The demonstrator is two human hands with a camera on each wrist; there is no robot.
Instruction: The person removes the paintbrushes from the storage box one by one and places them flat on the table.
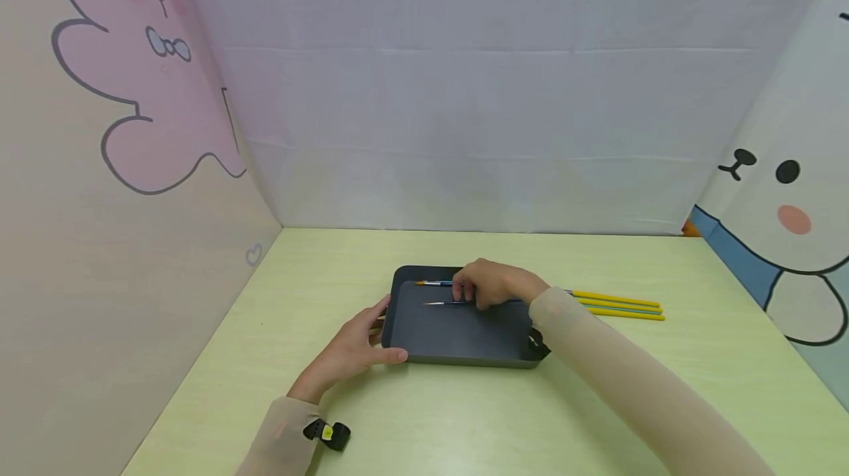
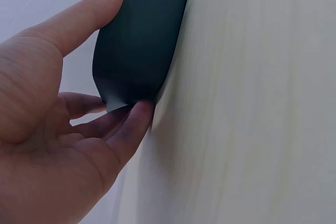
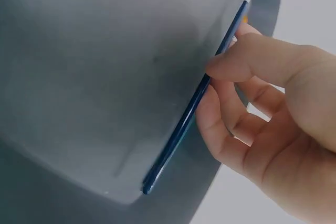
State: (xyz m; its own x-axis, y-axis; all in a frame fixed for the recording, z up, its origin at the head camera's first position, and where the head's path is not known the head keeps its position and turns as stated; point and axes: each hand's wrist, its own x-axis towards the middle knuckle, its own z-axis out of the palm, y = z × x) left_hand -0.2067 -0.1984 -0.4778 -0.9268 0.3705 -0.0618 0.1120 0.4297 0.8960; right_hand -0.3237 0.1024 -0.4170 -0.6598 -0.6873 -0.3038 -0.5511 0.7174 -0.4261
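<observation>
A dark grey rectangular tray (image 1: 464,340) lies on the table. My left hand (image 1: 354,347) holds it at its left end, thumb on the near rim and fingers around the corner, as the left wrist view shows against the tray's side (image 2: 139,30). Over the tray, my right hand (image 1: 487,284) pinches a thin dark blue paintbrush (image 3: 184,121) between thumb and fingers, its fine bristles pointing left in the head view. Farther back in the tray is another paintbrush (image 1: 431,283) with orange-brown bristles, its handle partly hidden by the right hand.
Right of the tray, several slim yellow-handled sticks (image 1: 626,312) lie on the pale table (image 1: 424,424), a green one among them, partly hidden behind the right sleeve (image 1: 617,365). A white back wall (image 1: 464,130) and cartoon-printed side walls bound the table.
</observation>
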